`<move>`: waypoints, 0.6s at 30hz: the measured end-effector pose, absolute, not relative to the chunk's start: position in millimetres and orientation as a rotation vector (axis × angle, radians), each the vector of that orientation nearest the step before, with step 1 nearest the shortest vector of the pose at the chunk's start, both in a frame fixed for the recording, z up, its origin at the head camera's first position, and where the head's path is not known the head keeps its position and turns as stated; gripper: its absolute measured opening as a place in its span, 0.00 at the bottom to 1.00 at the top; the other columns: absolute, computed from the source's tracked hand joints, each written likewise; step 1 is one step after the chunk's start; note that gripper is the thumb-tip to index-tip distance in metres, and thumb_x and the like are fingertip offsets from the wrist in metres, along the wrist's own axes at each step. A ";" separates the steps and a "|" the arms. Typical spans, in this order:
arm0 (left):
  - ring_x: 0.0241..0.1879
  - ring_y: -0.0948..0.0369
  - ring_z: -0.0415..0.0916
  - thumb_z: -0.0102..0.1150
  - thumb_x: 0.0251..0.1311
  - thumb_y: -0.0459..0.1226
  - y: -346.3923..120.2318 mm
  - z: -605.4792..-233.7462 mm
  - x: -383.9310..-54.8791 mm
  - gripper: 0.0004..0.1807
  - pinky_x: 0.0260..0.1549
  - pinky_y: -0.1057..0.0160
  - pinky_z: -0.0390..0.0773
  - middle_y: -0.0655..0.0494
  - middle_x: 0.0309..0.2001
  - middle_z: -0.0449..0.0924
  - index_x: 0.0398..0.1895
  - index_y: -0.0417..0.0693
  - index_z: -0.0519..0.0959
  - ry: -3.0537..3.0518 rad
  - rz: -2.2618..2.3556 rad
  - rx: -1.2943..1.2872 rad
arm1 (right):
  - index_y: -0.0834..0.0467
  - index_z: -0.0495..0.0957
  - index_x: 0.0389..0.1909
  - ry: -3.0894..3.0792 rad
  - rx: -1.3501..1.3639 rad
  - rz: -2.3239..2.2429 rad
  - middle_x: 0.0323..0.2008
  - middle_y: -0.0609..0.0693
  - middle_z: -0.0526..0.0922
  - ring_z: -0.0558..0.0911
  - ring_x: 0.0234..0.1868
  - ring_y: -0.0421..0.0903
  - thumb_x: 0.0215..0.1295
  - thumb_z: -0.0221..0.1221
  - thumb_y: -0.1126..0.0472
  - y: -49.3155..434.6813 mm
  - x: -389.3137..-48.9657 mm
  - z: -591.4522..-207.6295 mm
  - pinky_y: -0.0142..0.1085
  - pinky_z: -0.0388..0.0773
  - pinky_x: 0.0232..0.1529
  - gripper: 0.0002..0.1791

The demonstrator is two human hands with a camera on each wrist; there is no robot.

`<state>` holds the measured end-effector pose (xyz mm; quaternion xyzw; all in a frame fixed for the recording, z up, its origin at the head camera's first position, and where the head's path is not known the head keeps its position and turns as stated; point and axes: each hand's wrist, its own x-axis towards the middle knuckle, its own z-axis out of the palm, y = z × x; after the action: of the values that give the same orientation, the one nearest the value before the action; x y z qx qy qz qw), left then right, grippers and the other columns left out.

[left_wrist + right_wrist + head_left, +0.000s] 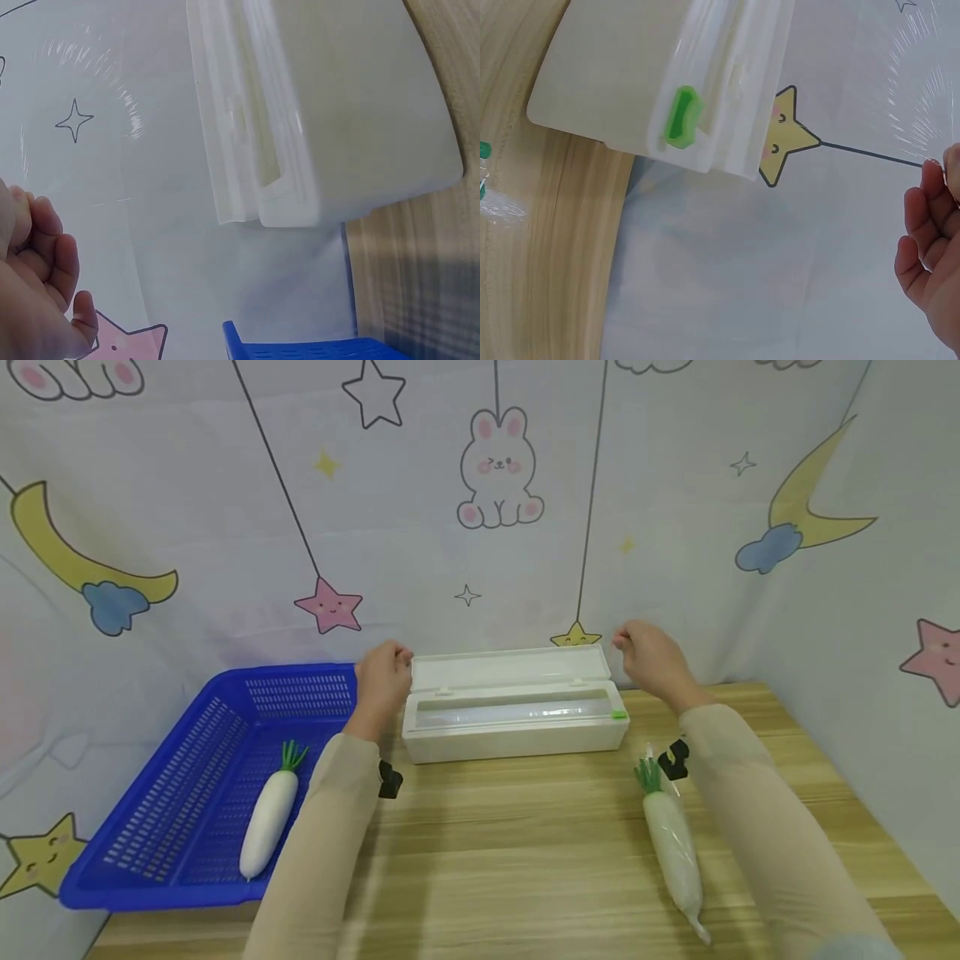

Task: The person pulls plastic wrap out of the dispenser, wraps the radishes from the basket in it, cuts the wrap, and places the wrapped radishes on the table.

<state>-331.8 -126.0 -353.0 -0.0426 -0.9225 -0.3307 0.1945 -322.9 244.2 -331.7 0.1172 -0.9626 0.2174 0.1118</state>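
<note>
Both hands are raised at the far side of the table, level with the ends of a white cling film box [517,743]. Its lid [510,668] stands up, and a roll of film [517,712] lies inside. My left hand [384,681] pinches one side of a clear sheet of cling film [131,112], which shows only as shiny creases in the wrist views. Thumb and fingertips of my right hand [656,660] pinch its other side, where creases fan out from the grip. A green slide cutter [682,118] sits at the box's right end.
At left, a blue plastic basket [202,693] holds a bare white radish [270,822] with green stalks. A film-wrapped white radish [675,852] lies on the wooden table [517,852], beside my right forearm. A printed curtain [420,527] hangs close behind the box.
</note>
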 end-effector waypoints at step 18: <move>0.50 0.43 0.74 0.40 0.69 0.29 -129.4 -312.2 -337.8 0.12 0.59 0.44 0.56 0.39 0.46 0.81 0.43 0.33 0.75 -2.520 -0.994 -0.174 | 0.74 0.72 0.44 -2.677 0.381 0.652 0.41 0.69 0.77 0.76 0.44 0.63 0.73 0.45 0.69 238.8 -326.1 -287.8 0.54 0.72 0.49 0.11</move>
<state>-337.8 -129.4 -312.2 -0.0627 -0.9073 -0.3579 0.2117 -326.1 238.8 -287.8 0.1347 -0.9469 0.2306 0.1789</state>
